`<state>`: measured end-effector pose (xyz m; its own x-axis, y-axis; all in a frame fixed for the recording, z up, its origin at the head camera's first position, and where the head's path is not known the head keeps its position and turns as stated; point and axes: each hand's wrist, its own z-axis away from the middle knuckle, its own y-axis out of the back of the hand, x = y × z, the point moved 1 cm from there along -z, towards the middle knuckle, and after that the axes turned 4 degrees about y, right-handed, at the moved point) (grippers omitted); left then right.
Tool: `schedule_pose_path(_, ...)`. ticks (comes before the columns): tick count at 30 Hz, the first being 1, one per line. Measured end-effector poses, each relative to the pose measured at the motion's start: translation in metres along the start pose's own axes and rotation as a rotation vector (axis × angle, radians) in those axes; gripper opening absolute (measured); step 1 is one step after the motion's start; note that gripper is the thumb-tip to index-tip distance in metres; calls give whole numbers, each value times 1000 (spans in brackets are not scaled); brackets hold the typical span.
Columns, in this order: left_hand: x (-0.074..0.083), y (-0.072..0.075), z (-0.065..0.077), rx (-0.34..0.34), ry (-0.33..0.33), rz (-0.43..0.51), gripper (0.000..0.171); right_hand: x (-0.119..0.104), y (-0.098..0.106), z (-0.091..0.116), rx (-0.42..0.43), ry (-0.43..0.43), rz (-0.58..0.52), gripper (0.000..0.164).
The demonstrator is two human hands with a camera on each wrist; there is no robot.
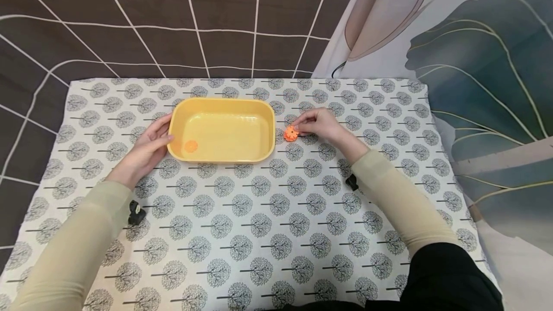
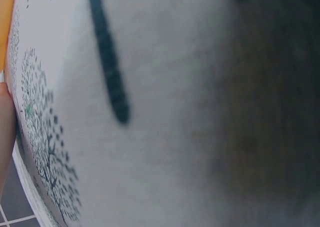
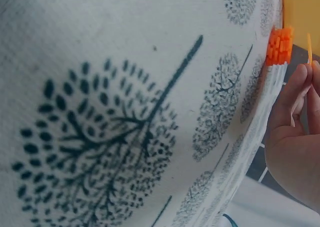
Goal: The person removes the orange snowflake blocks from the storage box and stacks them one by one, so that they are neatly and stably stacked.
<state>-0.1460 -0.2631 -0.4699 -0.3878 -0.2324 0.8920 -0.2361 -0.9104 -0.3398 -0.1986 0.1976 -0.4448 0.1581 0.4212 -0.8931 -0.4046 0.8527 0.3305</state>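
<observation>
My left hand (image 1: 146, 150) rests against the left side of a yellow rectangular basin (image 1: 222, 159), thumb tip at its rim. A flat orange round piece (image 1: 190, 146) lies inside the basin, near its front left corner. Just right of the basin, my right hand (image 1: 318, 124) pinches a thin orange disc (image 3: 309, 48), seen edge-on in the right wrist view, between thumb and fingertips. Close beside it on the cloth is a small stack of orange toothed pieces (image 3: 279, 46). In the head view, hand and orange pieces (image 1: 291, 133) overlap.
A white cloth with a tree print (image 1: 259, 253) covers the table. Behind it hangs a dark brown gridded cloth (image 1: 224, 8); a curtain with large leaves (image 1: 479, 61) is on the right. Small black devices (image 1: 136, 213) sit at the wrists.
</observation>
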Motion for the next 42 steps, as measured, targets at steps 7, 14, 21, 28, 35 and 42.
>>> schedule_pose_path(7,1,0,1,-10,2,11,71,5,-4,-1,-12,4,-47,22)
schedule_pose_path(14,1,0,1,-2,8,11,72,9,-6,-3,-8,4,-66,22)
schedule_pose_path(21,0,2,0,-5,6,5,71,10,-6,-3,-10,-11,-87,25)
schedule_pose_path(28,-1,2,-1,-25,-15,21,67,13,-6,-4,-9,-5,-84,27)
schedule_pose_path(35,0,2,-1,-16,-8,0,67,14,-7,-6,0,-8,-72,26)
schedule_pose_path(42,-1,2,-2,-11,-7,3,68,15,-8,-7,8,-28,-81,26)
